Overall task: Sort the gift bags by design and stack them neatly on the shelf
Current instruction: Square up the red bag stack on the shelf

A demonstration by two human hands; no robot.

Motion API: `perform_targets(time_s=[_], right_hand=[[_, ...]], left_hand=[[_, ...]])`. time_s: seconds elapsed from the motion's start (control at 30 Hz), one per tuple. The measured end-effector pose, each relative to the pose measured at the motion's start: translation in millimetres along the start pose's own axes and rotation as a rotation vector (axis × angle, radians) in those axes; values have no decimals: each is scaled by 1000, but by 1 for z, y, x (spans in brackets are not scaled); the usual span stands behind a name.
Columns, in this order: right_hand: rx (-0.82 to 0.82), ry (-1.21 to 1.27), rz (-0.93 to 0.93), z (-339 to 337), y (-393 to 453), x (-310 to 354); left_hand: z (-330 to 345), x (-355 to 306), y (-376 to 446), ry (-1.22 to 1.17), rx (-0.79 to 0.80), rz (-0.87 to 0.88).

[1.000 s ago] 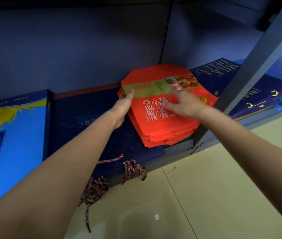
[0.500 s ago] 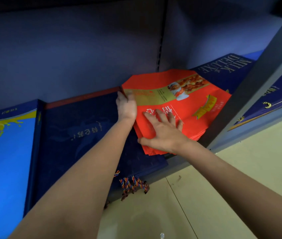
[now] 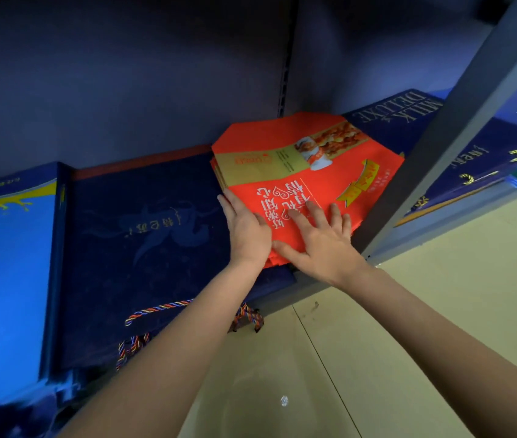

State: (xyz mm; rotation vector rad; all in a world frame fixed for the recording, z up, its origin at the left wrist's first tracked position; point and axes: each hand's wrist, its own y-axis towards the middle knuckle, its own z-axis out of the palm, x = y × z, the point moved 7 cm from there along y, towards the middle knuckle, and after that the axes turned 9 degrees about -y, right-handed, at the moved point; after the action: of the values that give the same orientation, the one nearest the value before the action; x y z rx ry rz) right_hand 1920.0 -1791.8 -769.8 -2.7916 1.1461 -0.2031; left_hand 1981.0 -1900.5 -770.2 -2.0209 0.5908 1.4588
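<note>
Dim blue shelving fills my view, with a grey upright post (image 3: pixel 459 134) crossing on the right and pale floor (image 3: pixel 377 358) below. On the shelf (image 3: pixel 311 278) a stack of red gift bags (image 3: pixel 298 184) lies flat, sitting partly on top of a dark navy bag (image 3: pixel 143 235) and close against the post. My left hand (image 3: pixel 246 230) is set edge-on against the stack's left side, fingers straight and together, pressing rather than gripping. My right hand (image 3: pixel 322 240) lies flat on the top bag with fingers spread wide and thumb out along the near edge; it holds nothing either.

To the left of the navy bag sits a bright blue bag with a yellow splash (image 3: pixel 4 248). Beyond the red stack a navy bag printed "MILK DELUXE" (image 3: pixel 399 112) shows, and more dark bags (image 3: pixel 478 165) lie past the post. Twisted multicoloured rope handles (image 3: pixel 162 308) hang over the shelf's front edge.

I judge this to be the squaring-up step: the red design is gathered, but its edges look fanned and it sits skewed to the shelf. Next I would need to keep the top pinned while nudging the left side in, then turn the stack parallel to the shelf edge without letting the slick bags slide over one another.
</note>
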Motion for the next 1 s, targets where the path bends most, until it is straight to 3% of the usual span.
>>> perform_targets(time_s=[0.17,0.37,0.43,0.5,0.57,0.7,0.83,1.0], right_hand=[[-198,250,-251,-44,-41,-31],[-445,261,146,-110,-70,-154],[-355,144,228,-115,-40,-179],[-76,90,256,-95,-4,-196],[70,55,230,-75,20,-202],[-40,64,170,-56,36,-191],[8,43,83,-51,40,-182],[-15,-55,52,-60,43,-179]], left_hand=[[-5,-9,2,83,13,-12],[-1,-30,-5,290,149,-106],[5,-30,-7,391,248,-142],[12,-26,-10,550,341,-176],[16,-24,-13,724,365,-193],[18,-27,-17,921,338,-212],[20,-22,-16,1117,379,-223],[18,-25,-15,1139,361,-146]])
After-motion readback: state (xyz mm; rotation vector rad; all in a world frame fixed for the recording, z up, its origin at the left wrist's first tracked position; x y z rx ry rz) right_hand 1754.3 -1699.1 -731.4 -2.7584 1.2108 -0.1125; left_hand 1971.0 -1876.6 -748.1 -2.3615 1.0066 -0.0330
